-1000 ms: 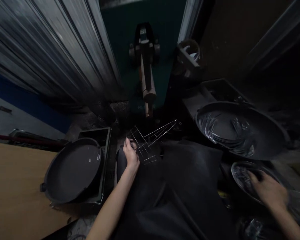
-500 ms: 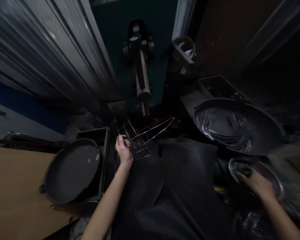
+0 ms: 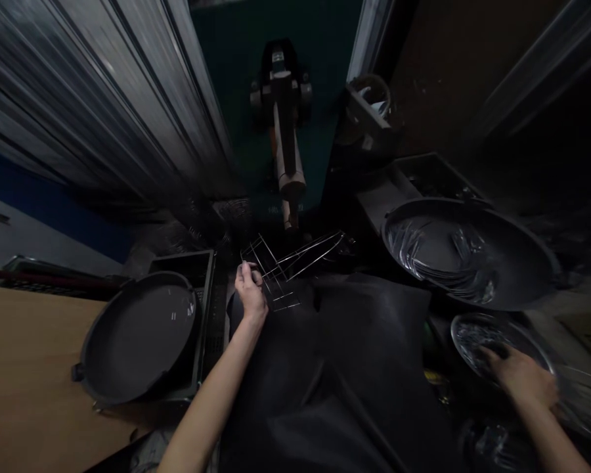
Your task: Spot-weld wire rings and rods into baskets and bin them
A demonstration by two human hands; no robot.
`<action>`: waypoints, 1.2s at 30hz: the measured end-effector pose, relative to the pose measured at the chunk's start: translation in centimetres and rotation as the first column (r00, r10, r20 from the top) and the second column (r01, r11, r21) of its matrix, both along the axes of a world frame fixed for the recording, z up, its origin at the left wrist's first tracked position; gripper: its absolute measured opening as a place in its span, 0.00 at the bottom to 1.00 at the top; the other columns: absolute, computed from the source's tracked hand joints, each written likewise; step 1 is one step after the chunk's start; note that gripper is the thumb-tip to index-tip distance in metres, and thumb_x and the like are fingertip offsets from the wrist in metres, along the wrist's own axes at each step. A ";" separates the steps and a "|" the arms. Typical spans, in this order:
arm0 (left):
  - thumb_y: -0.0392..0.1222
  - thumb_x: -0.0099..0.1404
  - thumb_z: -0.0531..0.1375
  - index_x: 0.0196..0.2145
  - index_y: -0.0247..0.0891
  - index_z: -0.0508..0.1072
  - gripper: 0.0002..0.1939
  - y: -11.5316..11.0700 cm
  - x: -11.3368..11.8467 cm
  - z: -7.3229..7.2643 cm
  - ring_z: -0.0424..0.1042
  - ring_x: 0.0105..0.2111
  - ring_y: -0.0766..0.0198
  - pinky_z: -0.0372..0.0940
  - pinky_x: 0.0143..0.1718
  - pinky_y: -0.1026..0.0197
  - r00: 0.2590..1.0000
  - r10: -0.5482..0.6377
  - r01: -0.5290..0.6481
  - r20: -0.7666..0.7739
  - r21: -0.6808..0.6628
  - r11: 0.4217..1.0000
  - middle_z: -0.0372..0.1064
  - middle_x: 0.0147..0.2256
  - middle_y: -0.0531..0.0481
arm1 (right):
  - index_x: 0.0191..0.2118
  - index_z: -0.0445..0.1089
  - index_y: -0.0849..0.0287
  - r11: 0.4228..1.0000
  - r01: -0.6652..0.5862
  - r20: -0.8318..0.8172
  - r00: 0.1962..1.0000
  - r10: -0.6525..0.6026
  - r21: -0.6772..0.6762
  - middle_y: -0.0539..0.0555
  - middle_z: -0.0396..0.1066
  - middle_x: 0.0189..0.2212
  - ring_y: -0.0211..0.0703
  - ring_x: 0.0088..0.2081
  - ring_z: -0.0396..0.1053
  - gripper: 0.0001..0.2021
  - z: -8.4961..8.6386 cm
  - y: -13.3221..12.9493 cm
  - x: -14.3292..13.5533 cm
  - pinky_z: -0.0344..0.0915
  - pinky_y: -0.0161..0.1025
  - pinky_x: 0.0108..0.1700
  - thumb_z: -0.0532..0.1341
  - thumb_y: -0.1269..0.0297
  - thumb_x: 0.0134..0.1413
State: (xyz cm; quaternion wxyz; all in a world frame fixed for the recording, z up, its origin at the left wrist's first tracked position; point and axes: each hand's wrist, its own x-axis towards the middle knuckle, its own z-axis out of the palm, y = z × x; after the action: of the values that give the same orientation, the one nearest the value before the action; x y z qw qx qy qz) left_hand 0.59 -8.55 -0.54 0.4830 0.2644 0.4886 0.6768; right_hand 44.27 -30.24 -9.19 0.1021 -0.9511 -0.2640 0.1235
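Note:
My left hand (image 3: 251, 290) is closed on the near left end of a thin wire rack (image 3: 276, 269), whose bent rods reach right and away toward the machine. My right hand (image 3: 525, 376) is over a round metal bowl (image 3: 539, 341) at the right. Its fingers dip in among many small shiny metal pieces (image 3: 473, 338). A dark patch shows at the fingertips; whether a piece is pinched there I cannot make out. Beyond the bowl, a large dark pan (image 3: 512, 256) holds bundles of thin wire rods (image 3: 414, 246).
A green machine (image 3: 276, 157) with a protruding electrode arm stands straight ahead. At left a shallow black pan (image 3: 140, 335) with a few small pieces rests on a crate (image 3: 207, 282) beside a wooden board (image 3: 29, 355). A dark apron (image 3: 354, 368) covers my lap.
My right hand has shifted slightly right and down within the bowl. My left hand and the wire rack appear a little further right, as the whole view has shifted slightly.

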 end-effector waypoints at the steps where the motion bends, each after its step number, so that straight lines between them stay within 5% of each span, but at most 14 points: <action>1: 0.56 0.61 0.58 0.29 0.37 0.64 0.18 0.0 -0.1 -0.1 0.45 0.12 0.76 0.40 0.14 0.70 1.000 0.009 -0.009 0.000 -0.003 1.000 0.48 0.14 0.62 | 0.43 0.77 0.54 0.995 0.079 -0.017 0.997 -0.080 -0.058 0.82 0.69 0.39 0.71 0.40 0.71 0.21 0.9 0.2 -0.4 0.56 0.55 0.27 0.57 0.53 0.46; 4: 0.56 0.61 0.58 0.29 0.37 0.64 0.18 0.1 -0.2 0.0 0.44 0.12 0.76 0.40 0.14 0.70 1.000 0.029 -0.029 -0.009 -0.005 1.000 0.48 0.14 0.63 | 0.45 0.76 0.58 0.985 0.149 -0.035 0.988 -0.152 -0.083 0.79 0.67 0.46 0.70 0.48 0.67 0.20 4.2 2.0 -2.4 0.59 0.55 0.35 0.57 0.54 0.50; 7: 0.57 0.61 0.57 0.29 0.37 0.63 0.19 0.5 -0.4 0.2 0.44 0.12 0.76 0.39 0.14 0.70 0.999 0.040 -0.040 -0.013 -0.001 0.999 0.47 0.14 0.63 | 0.37 0.77 0.56 0.983 0.064 -0.087 0.995 -0.049 0.174 0.72 0.72 0.42 0.65 0.49 0.67 0.14 7.5 5.2 -5.9 0.60 0.52 0.43 0.60 0.55 0.48; 10: 0.59 0.61 0.56 0.29 0.37 0.63 0.20 0.7 -0.5 0.4 0.43 0.12 0.76 0.40 0.14 0.71 0.998 0.052 -0.052 -0.026 0.001 0.999 0.47 0.14 0.62 | 0.33 0.76 0.57 0.833 0.022 -0.315 0.931 0.185 0.552 0.62 0.75 0.37 0.58 0.44 0.69 0.14 9.9 9.6 -11.5 0.62 0.49 0.44 0.65 0.53 0.42; 13: 0.60 0.61 0.56 0.29 0.37 0.63 0.21 0.7 -0.7 0.4 0.44 0.12 0.76 0.41 0.14 0.71 0.997 0.065 -0.065 -0.036 0.011 0.998 0.47 0.14 0.62 | 0.31 0.75 0.60 0.708 0.127 -0.553 0.723 0.413 0.695 0.55 0.74 0.29 0.47 0.32 0.69 0.19 11.2 14.1 -18.2 0.65 0.42 0.34 0.69 0.51 0.35; 17: 0.61 0.61 0.56 0.29 0.37 0.63 0.21 0.6 -1.3 0.2 0.45 0.13 0.75 0.41 0.15 0.71 0.996 0.083 -0.082 -0.020 0.009 0.997 0.47 0.14 0.62 | 0.27 0.72 0.62 0.686 0.315 -0.734 0.477 0.483 0.656 0.48 0.65 0.19 0.34 0.20 0.59 0.20 11.9 18.7 -24.8 0.52 0.31 0.19 0.72 0.53 0.28; 23: 0.60 0.61 0.55 0.28 0.37 0.64 0.22 1.2 -2.4 -0.4 0.47 0.14 0.75 0.43 0.15 0.71 0.989 0.119 -0.117 -0.086 0.030 0.993 0.47 0.14 0.61 | 0.27 0.71 0.61 0.683 0.468 -0.823 0.224 0.522 0.561 0.49 0.66 0.22 0.31 0.19 0.56 0.18 13.1 21.3 -28.1 0.45 0.27 0.13 0.74 0.60 0.25; 36: 0.60 0.61 0.55 0.28 0.37 0.64 0.21 2.7 -3.0 -1.0 0.47 0.14 0.74 0.43 0.16 0.70 0.997 0.059 -0.061 -0.048 -0.044 0.997 0.47 0.14 0.61 | 0.25 0.70 0.61 0.701 0.550 -0.873 0.117 0.473 0.454 0.47 0.66 0.21 0.27 0.19 0.56 0.19 14.5 22.4 -29.5 0.49 0.23 0.12 0.77 0.67 0.22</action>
State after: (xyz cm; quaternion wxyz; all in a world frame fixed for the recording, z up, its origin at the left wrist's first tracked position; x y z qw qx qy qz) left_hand -2.42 -5.83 -1.59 0.4569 0.2543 0.5228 0.6733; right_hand 14.81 -7.85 5.35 0.6109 -0.4956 -0.1202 0.6056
